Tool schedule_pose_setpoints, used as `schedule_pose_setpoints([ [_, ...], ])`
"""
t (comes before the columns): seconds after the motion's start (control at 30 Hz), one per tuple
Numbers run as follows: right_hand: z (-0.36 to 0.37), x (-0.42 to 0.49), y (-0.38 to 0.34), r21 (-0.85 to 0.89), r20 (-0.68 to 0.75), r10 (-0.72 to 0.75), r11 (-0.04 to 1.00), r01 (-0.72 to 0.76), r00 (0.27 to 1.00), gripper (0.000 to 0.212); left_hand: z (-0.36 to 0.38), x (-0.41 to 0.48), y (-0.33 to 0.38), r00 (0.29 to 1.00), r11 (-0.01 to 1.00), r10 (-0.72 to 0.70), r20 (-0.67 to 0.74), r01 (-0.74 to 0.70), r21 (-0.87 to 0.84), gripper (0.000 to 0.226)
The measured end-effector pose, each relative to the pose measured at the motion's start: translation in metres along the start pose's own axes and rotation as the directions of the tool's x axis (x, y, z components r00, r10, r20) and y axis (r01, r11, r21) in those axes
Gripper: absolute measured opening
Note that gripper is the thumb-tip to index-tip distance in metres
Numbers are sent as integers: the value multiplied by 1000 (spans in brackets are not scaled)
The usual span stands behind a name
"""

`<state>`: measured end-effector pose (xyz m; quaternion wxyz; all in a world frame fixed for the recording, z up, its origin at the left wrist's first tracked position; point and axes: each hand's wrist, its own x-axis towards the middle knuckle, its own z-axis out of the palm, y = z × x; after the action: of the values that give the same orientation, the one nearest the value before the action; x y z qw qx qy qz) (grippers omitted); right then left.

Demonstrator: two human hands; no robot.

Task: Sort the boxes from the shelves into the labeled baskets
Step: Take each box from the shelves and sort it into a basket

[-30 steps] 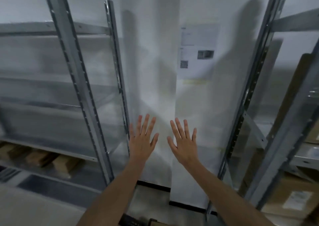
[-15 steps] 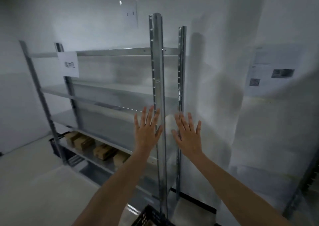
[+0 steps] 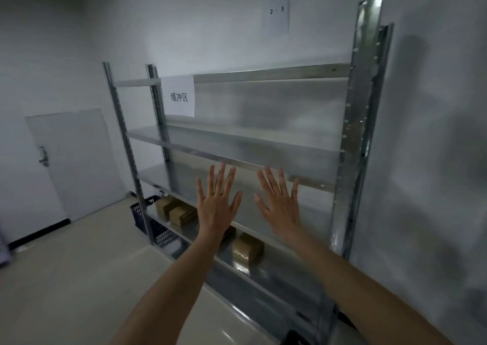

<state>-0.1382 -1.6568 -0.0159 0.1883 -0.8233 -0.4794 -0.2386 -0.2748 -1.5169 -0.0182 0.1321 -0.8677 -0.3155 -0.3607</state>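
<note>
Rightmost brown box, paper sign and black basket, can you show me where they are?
rightmost brown box (image 3: 247, 247), head view, its top face.
paper sign (image 3: 178, 97), head view, middle of the sheet.
black basket (image 3: 137, 214), head view, its side wall.

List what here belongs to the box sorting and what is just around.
Job: cardboard boxes, shelf rack, black basket, left hand and right hand, both empty.
Just around: door, sign on the rack, paper on the wall.
</note>
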Motion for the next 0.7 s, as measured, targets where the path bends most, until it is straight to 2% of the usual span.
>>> schedule_pose_setpoints([
  [0.43,166,186,-158,116,25,-105,988,101,994,66,113,80,-239,993,992,-103,56,98,79,71],
  [0.7,264,292,-275,161,80,-115,982,101,990,66,181,131,-405,987,983,-133,88,120,136,70],
])
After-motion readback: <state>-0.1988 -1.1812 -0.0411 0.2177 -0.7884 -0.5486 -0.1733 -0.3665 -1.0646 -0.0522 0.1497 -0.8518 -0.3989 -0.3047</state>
